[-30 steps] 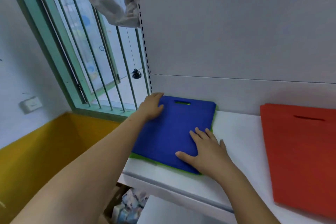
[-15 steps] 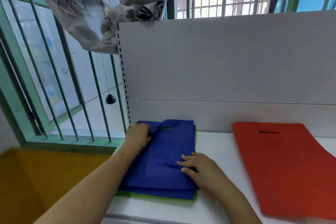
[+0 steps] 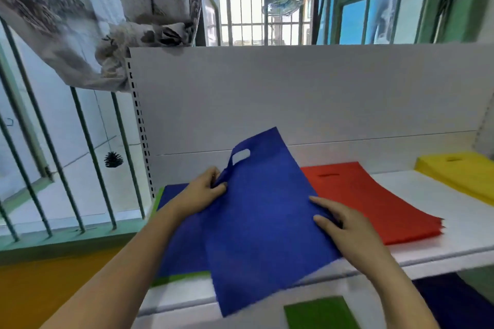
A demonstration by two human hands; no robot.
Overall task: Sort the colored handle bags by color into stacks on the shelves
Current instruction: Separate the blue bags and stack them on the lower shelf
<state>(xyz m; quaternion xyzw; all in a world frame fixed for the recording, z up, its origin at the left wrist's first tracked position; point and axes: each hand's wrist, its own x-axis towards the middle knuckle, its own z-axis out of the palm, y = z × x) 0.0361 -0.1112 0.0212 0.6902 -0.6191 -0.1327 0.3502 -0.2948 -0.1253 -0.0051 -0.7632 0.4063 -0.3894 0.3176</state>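
Lifted off its stack, blue bag (image 3: 262, 211) hangs pinched by left hand (image 3: 199, 192) and right hand (image 3: 344, 227), hiding the shelf (image 3: 427, 246) front.

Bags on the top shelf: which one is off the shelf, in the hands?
The blue bag, tilted up and held by both hands. The red stack and yellow stack lie flat on the shelf, untouched.

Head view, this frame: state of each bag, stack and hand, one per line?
Lifted blue bag: raised, tilted, held by both hands.
Blue stack: flat, green beneath.
Red stack: flat.
Yellow stack: flat.
Left hand: pinching bag's handle end.
Right hand: gripping bag's edge.
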